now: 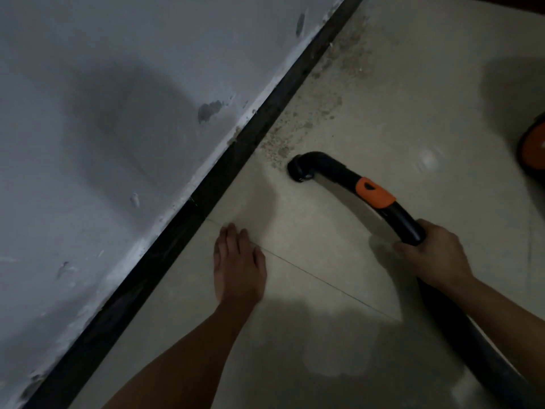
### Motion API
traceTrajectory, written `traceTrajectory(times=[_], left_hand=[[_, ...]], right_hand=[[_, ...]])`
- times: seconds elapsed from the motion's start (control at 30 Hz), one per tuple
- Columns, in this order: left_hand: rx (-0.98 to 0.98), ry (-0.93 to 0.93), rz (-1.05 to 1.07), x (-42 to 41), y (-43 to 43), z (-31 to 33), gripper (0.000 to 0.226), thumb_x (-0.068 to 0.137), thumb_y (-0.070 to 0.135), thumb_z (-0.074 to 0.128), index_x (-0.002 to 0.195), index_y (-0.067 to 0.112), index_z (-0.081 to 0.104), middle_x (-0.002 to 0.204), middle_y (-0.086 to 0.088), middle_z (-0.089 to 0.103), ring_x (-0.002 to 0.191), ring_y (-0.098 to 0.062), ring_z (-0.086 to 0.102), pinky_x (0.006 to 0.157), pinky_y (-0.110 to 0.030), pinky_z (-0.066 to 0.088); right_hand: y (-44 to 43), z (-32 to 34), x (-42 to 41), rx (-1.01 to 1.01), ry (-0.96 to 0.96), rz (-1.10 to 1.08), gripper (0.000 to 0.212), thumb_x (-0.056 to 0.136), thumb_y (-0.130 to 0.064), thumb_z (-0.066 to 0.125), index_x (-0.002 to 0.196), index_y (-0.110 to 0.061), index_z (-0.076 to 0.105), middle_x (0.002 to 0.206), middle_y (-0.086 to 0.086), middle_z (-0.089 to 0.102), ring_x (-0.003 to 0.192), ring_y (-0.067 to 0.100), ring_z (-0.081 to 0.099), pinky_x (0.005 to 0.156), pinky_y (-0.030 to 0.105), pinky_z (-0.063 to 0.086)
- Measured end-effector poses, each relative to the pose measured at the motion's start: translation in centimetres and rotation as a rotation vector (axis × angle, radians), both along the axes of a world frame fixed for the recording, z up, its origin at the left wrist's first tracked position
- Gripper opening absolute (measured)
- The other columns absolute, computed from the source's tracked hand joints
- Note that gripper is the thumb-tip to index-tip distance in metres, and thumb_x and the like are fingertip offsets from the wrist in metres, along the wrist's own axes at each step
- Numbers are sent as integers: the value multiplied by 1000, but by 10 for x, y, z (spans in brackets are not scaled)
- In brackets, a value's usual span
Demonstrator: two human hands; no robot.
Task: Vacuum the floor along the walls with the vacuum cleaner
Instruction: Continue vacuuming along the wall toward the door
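From my remote seat I see a grey-white plastered wall (118,113) filling the left, scuffed and chipped, with a black skirting strip (206,187) running diagonally along its foot. To the right of it lies the pale beige tiled floor (383,290), crossed by one thin grout line. A band of grey gritty dust (333,84) lies on the tiles close to the skirting, from the top of the view down to just beside the pipe's mouth. At the right edge an orange and black vacuum cleaner body (533,149) is partly in view, well apart from the wall. Nothing stands between the pipe and the skirting.

The black curved plastic vacuum pipe (339,169) with its orange collar has its open end down at the floor, near the skirting, at the lower tip of the dust. My right hand (433,255) is wrapped round the vacuum pipe behind the collar, fingers curled tight, with the black hose (472,335) trailing off under the forearm. My left hand (239,267) holds nothing: palm down, fingers straight and together, pointing at the skirting over the grout line. Whether it rests on the tile I cannot tell.
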State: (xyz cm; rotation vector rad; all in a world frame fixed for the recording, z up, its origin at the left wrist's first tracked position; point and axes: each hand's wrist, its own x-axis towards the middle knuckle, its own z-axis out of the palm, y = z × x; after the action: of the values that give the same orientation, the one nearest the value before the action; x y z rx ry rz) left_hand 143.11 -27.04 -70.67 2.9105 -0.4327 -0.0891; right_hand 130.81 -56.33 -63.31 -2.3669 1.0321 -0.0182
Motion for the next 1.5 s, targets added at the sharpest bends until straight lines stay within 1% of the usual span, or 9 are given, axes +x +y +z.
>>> traceTrajectory(times=[0.2, 0.4, 0.63, 0.77, 1.0, 1.13, 1.27, 1.4, 1.5], left_hand=[[-9, 3, 16, 1, -2, -2, 53, 98, 34, 33, 142, 5, 40, 152, -19, 31, 142, -31, 24, 117, -43, 22], [-22, 2, 16, 1, 0, -2, 53, 98, 35, 32, 140, 5, 42, 151, -19, 32, 142, -31, 24, 117, -43, 23], [-48, -39, 17, 1, -1, -3, 47, 95, 29, 46, 133, 2, 50, 145, -22, 41, 137, -34, 34, 114, -45, 29], [-57, -34, 19, 0, -1, -3, 49, 97, 32, 39, 135, 4, 49, 147, -20, 39, 139, -33, 31, 115, -43, 25], [-41, -23, 18, 0, -1, 1, 54, 96, 35, 31, 137, 4, 47, 148, -20, 37, 139, -32, 31, 116, -43, 24], [-37, -7, 21, 0, -2, 2, 54, 97, 36, 31, 139, 6, 44, 150, -18, 35, 141, -30, 28, 117, -42, 21], [-50, -11, 26, 0, -3, 2, 53, 97, 36, 32, 138, 6, 46, 149, -18, 37, 140, -30, 30, 116, -42, 23], [-46, -11, 20, 0, -2, 4, 53, 96, 36, 34, 138, 5, 47, 149, -18, 38, 140, -31, 31, 116, -41, 21], [-43, 4, 20, 2, -3, 4, 53, 97, 36, 34, 139, 6, 45, 150, -18, 35, 141, -31, 29, 117, -40, 19]], right_hand=[[-16, -1, -3, -29, 20, -58, 19, 74, -25, 76, 84, -23, 60, 67, 1, 60, 60, 25, 58, 54, 31, 42], [-3, -7, 26, -28, -9, -9, 18, 76, -22, 73, 83, -23, 56, 64, -5, 54, 55, 13, 51, 48, 21, 30], [-12, -4, 40, 4, -37, -55, 20, 75, -22, 74, 88, -18, 59, 70, 4, 60, 62, 27, 58, 57, 30, 41], [0, -8, 38, 13, -3, 59, 18, 74, -23, 75, 82, -24, 59, 66, -2, 60, 61, 23, 59, 53, 28, 39], [-5, 0, 64, -41, -27, -40, 21, 77, -24, 73, 91, -19, 59, 69, 4, 57, 62, 27, 55, 55, 29, 39], [12, -3, 70, 36, -23, 83, 19, 74, -22, 75, 84, -22, 59, 64, -3, 58, 56, 18, 56, 49, 23, 36], [3, -5, 62, 94, -38, 38, 17, 72, -23, 76, 78, -22, 60, 63, 6, 65, 56, 26, 64, 55, 34, 51], [2, 4, 80, 305, -177, -74, 12, 77, -8, 74, 82, -9, 63, 54, 9, 59, 37, 16, 54, 37, 27, 44], [11, 21, 104, 407, -256, -82, 15, 78, -4, 74, 80, -12, 60, 56, 10, 57, 32, 10, 49, 32, 22, 42]])
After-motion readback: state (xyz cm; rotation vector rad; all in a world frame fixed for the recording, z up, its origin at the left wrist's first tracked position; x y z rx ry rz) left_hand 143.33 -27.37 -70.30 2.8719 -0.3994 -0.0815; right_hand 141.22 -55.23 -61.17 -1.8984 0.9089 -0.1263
